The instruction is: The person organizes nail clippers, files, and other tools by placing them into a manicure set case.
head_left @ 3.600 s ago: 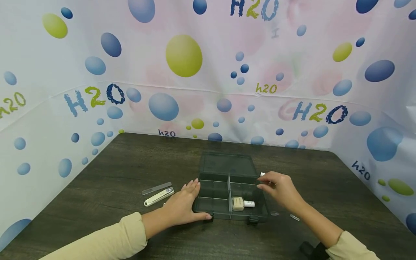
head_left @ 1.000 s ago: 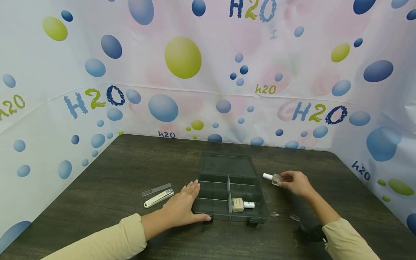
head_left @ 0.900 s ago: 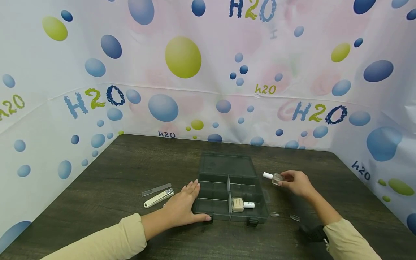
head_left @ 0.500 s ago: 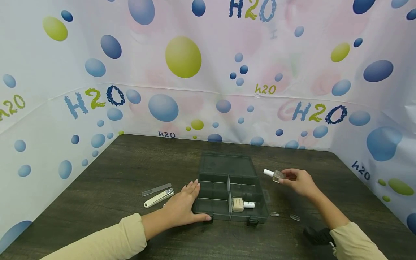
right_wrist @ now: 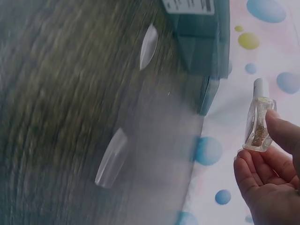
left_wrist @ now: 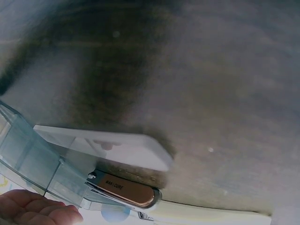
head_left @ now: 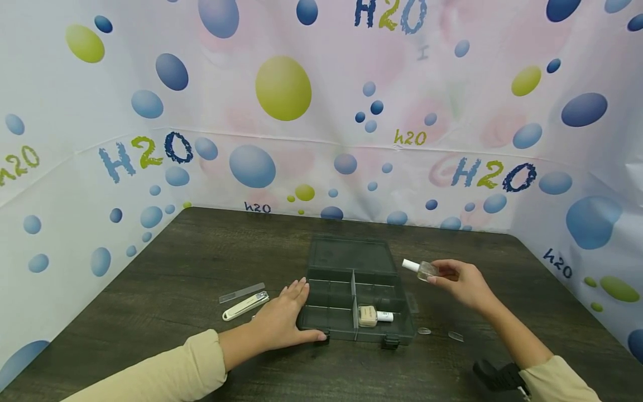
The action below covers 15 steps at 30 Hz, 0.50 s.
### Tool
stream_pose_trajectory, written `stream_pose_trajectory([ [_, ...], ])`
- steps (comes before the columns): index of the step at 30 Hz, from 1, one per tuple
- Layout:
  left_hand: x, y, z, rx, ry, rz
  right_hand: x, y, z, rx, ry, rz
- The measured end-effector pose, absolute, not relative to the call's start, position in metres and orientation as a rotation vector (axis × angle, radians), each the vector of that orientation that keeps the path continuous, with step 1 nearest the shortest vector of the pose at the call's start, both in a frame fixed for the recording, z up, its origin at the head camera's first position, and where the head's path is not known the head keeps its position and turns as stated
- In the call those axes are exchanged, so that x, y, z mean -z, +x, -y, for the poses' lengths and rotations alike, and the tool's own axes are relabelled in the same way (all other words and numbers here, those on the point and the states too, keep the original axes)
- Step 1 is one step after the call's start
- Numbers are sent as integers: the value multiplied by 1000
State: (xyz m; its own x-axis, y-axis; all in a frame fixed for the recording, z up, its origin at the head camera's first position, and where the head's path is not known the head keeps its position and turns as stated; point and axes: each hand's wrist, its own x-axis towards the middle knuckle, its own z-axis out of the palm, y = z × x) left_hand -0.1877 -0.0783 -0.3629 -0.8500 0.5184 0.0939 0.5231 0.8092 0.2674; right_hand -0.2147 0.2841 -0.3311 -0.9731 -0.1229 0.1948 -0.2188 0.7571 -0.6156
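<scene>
Clear nail polish bottle (head_left: 427, 271) pinched by its base between thumb and fingers of right hand (head_left: 463, 283), held up just right of divided plastic box (head_left: 329, 317), white cap pointed toward it. Left hand (head_left: 282, 319) laid with fingers extended against box's left side, nothing grasped. Beige nail polish bottle (head_left: 368, 316) laid in front right compartment. Nail clipper (head_left: 245, 306) seen left, two clear nail tips (head_left: 456, 336) right, on table (head_left: 150, 329).

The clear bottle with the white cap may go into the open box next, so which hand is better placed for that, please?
Probably the right hand: it already holds the clear bottle near the right side of the open box, while the left hand rests at its left side.
</scene>
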Motion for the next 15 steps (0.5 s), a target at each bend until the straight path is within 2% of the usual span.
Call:
stream_pose_trajectory([
  [15, 363, -188, 79, 456, -861, 2963, 323, -197, -263, -1095, 445, 2749],
])
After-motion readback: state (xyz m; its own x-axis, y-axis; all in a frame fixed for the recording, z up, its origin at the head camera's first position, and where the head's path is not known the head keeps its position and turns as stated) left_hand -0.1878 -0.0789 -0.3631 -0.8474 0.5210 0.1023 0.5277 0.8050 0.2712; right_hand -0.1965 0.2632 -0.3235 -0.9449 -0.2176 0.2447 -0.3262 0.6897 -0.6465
